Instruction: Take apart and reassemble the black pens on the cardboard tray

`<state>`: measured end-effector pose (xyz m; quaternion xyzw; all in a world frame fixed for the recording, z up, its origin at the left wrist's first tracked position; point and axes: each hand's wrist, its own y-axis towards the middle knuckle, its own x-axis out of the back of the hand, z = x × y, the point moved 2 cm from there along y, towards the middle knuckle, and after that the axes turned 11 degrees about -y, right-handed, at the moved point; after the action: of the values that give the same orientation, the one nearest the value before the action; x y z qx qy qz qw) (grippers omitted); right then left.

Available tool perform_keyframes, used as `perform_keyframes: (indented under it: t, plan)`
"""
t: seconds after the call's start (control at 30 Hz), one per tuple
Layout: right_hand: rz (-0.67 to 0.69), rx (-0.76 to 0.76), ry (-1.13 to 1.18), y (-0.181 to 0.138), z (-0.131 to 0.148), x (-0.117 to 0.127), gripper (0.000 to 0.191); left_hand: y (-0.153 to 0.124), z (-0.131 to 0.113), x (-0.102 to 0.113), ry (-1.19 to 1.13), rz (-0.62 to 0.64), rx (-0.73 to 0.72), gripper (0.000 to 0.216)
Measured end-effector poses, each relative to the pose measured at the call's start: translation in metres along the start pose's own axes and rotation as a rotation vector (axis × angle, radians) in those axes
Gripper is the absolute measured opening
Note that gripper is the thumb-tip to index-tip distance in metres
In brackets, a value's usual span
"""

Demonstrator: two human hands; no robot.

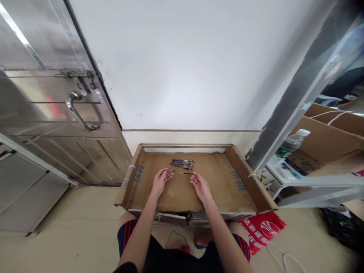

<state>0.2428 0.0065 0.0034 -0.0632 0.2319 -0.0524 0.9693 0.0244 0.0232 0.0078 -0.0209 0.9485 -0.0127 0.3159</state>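
Observation:
My left hand [161, 181] is closed in a pinch on a short grey-black pen barrel [170, 171], whose narrow end points right. Opposite it, my right hand [200, 184] pinches a thin black pen refill [187, 173] by one end, with its pale tip toward the left. A small gap separates the two pieces, and both are held over the cardboard-lined tray [182, 195]. Just beyond them lies a loose bunch of several dark pens [182, 163], roughly parallel to the back edge.
Cardboard side walls [243, 178] flank the tray, with a white wall [184, 76] behind. At left stands a metal door [51, 98]. On the right, a shelf carries a water bottle [292, 143] and a cardboard box [330, 146]. A red printed sheet [263, 231] hangs below.

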Motion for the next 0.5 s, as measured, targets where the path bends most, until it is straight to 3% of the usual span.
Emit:
perform_keyframes:
  t: [0.5]
  plan:
    - [0.070,-0.037,0.036,0.0021,-0.0008,-0.0034,0.028,-0.0021,0.0003,-0.0025,-0.024,0.036,0.039,0.043]
